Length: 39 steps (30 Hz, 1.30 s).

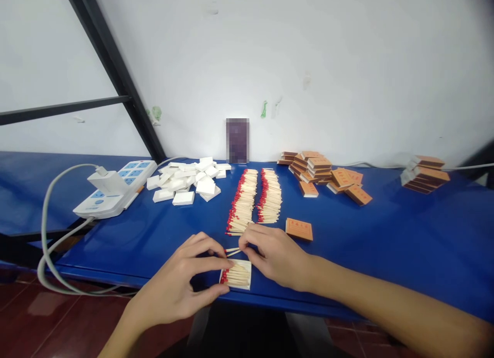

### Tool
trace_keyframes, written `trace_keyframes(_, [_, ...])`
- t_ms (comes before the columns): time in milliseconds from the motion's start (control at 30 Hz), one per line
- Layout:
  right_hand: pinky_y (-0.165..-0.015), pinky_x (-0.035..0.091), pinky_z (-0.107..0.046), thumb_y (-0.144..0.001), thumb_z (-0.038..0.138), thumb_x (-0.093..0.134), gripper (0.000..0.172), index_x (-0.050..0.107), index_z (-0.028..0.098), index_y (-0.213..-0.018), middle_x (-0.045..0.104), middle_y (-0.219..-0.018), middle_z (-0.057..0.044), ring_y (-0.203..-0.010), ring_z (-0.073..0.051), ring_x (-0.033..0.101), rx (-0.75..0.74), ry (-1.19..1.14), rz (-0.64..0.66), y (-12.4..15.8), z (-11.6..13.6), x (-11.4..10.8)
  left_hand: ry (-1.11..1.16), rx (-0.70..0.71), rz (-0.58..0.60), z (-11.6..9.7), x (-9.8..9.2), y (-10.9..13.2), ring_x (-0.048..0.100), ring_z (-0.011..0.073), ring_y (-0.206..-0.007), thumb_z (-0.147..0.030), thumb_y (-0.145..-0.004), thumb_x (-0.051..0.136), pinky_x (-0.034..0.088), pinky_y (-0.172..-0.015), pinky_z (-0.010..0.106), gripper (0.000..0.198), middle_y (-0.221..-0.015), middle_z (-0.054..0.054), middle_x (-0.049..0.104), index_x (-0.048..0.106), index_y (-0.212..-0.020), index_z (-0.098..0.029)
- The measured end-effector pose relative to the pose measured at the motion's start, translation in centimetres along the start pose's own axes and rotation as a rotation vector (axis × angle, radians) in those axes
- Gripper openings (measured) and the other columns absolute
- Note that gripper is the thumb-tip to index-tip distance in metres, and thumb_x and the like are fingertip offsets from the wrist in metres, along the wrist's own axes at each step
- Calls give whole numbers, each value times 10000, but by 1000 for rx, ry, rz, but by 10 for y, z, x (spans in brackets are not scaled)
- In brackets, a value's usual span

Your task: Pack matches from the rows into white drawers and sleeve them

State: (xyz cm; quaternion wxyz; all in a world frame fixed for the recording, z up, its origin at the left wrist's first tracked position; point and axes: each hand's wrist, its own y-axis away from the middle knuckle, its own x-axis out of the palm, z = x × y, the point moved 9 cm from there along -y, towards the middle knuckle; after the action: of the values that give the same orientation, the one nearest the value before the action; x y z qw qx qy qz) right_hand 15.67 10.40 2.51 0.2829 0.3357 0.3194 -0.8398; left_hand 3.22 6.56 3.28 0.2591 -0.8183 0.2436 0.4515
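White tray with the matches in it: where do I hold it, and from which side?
I'd pinch the white tray by its near and far walls, from the left: matches lie inside its open top, and the right hand is off its far right corner.

Left fingers [211,264] on match-filled tray [249,276]

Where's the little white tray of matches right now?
In the head view, the white tray is low, near the middle, close to the front edge of the blue table, with the left hand at its left end.
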Motion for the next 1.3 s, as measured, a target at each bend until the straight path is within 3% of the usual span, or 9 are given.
trace_keyframes(467, [-653, 370, -250, -905, 34, 476, 181, 544, 202, -906, 599, -878, -3, -749, -142, 547, -29, 71, 58, 0, 2, 2, 0, -84, -6, 8, 2, 0, 624, 215, -1009, -302, -873, 714, 450, -1028, 384, 228, -1081, 28, 685, 646, -1084, -251])
trace_keyframes(667, [-654, 388, -247, -911, 51, 497, 150, 514, 200, -906, 574, -878, 1, -727, -135, 527, -11, 34, 106, 2, 2, 0, 20, -71, -14, 4, 0, -2, 625, 204, -955, -260, -851, 718, 476, -946, 349, 178, -1034, 30, 689, 659, -1016, -235])
trace_keyframes(833, [-684, 418, -255, -882, 31, 497, 169, 527, 197, -892, 567, -857, -3, -754, -145, 540, -13, 11, 60, 2, 0, -1, 13, -27, -1, 1, 1, -2, 614, 197, -936, -251, -888, 693, 447, -936, 365, 134, -1040, 20, 666, 702, -1020, -273])
trace_keyframes(1033, [-636, 433, -235, -852, 43, 538, 234, 641, 147, -1035, 593, -887, -33, -714, -131, 556, -50, 7, -17, 3, 3, -7, 23, -58, 3, 6, 3, 0, 605, 218, -992, -276, -886, 703, 413, -1022, 409, 218, -1080, 26, 668, 657, -1099, -266])
trace_keyframes(1300, [-663, 422, -258, -914, 124, 549, 120, 662, 156, -892, 627, -862, -36, -753, -153, 609, 9, 179, 48, 3, 0, -2, 0, -131, 22, 11, 6, 3, 583, 264, -1137, -317, -852, 719, 364, -1129, 496, 415, -1198, 36, 638, 582, -1242, -294])
